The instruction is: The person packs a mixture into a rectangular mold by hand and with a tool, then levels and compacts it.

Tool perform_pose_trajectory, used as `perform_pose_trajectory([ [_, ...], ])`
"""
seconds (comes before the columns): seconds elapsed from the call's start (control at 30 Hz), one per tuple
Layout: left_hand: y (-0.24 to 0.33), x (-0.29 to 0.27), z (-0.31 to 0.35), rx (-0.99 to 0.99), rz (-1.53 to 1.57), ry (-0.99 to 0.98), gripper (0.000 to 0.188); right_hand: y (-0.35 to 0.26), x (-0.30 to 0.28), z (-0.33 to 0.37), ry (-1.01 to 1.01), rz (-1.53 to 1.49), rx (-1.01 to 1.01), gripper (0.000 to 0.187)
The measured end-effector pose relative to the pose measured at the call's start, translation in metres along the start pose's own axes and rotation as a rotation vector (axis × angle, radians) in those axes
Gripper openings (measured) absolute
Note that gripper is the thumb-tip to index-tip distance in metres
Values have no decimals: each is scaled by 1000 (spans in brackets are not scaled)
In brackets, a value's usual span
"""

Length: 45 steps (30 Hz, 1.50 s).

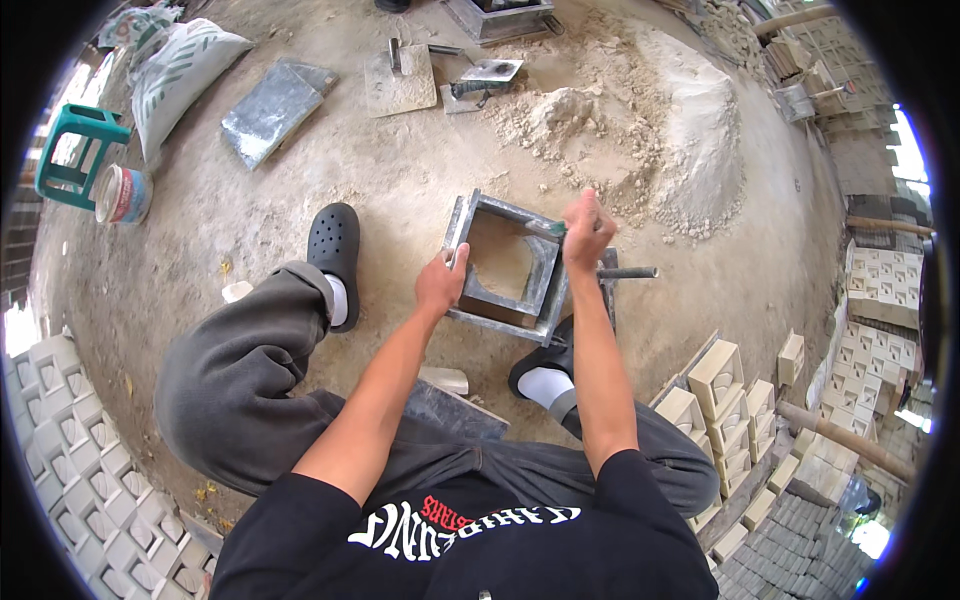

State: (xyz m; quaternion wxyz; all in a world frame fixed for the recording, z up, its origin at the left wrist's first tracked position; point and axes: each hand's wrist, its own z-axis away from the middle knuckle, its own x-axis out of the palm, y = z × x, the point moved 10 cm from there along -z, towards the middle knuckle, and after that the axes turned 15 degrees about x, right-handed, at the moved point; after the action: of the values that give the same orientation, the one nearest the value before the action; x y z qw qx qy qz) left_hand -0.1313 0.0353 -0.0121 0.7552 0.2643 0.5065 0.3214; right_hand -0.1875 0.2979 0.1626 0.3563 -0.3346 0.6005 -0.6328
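Note:
A square grey metal mould (500, 327) stands on the floor between my feet, its top uncovered and a curved insert showing inside. Around its left wall my left hand (440, 280) is closed, thumb on the rim. My right hand (590, 235) makes a fist above the far right corner. From that fist a small green tool (550, 228) points into the corner; its kind is mostly hidden by the fingers. Just right of the mould lies a dark rod handle (632, 272) on a metal plate, partly behind my right forearm.
Beyond the mould spreads a pile of pale powder (695, 130). Flat plates with handles (400, 85) lie at the back, near a grey slab (275, 110). A green stool (75, 150), a bucket (122, 195) and a sack (185, 75) stand left. Cast blocks (715, 380) are stacked right.

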Motion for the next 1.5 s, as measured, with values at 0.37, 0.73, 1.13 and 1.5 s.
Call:
perform_pose_trajectory([
  [0.37, 6, 3, -3, 5, 22, -10, 70, 31, 29, -5, -133, 171, 33, 49],
  [0.73, -3, 6, 2, -19, 8, -57, 71, 36, 56, -7, -244, 228, 132, 46],
  [1.13, 7, -2, -1, -3, 0, -13, 71, 21, 54, 7, -133, 66, -5, 46],
  [1.5, 5, 11, 0, 8, 73, -32, 68, 47, 64, 6, -211, 240, -23, 47],
])
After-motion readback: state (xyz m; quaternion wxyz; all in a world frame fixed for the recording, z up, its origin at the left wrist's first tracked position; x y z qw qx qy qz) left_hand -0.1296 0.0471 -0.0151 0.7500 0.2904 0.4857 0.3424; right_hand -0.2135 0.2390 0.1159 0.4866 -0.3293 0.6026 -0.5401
